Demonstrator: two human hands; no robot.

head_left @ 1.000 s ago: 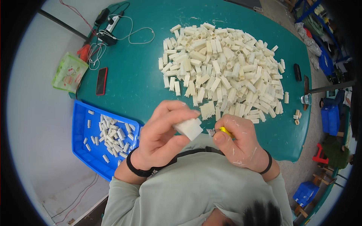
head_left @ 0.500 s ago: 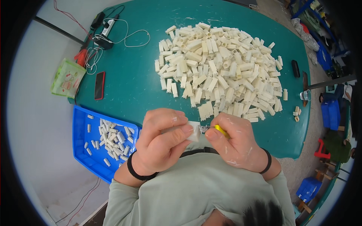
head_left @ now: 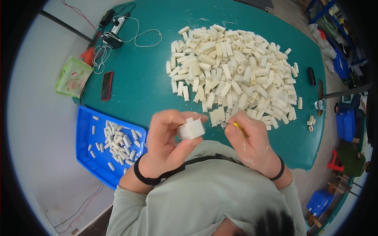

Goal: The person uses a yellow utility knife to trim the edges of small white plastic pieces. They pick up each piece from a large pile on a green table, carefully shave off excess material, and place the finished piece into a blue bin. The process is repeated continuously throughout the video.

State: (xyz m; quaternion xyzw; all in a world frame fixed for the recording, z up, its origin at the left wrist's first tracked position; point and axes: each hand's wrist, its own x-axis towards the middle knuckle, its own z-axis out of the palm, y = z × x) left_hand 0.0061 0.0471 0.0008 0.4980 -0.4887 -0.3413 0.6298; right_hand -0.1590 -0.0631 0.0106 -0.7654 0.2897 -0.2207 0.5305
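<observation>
Close in front of my body, my left hand (head_left: 169, 135) is closed around a white plastic block (head_left: 192, 129), thumb below and fingers above. One squarish end of the block faces right, with a small raised bit on its upper edge. To its right, my right hand (head_left: 252, 141) grips a small yellow-handled tool (head_left: 239, 128) with a thin metal tip. Pale shavings cling near that tip and to the back of this hand. The tip is apart from the block. Just beyond both hands lies a big heap of off-white plastic pieces (head_left: 236, 70).
A blue tray (head_left: 88, 159) with several small white pieces stands at left. Along the table's (head_left: 145, 78) left side are a red-edged phone (head_left: 106, 85), a power strip (head_left: 117, 25) with cables and a green pouch (head_left: 73, 76). At right sit a clear cup (head_left: 320, 104) and a black case (head_left: 311, 76).
The tool tip has come away from the block, and my right hand has moved right. My left hand has turned the block and spread its grip.
</observation>
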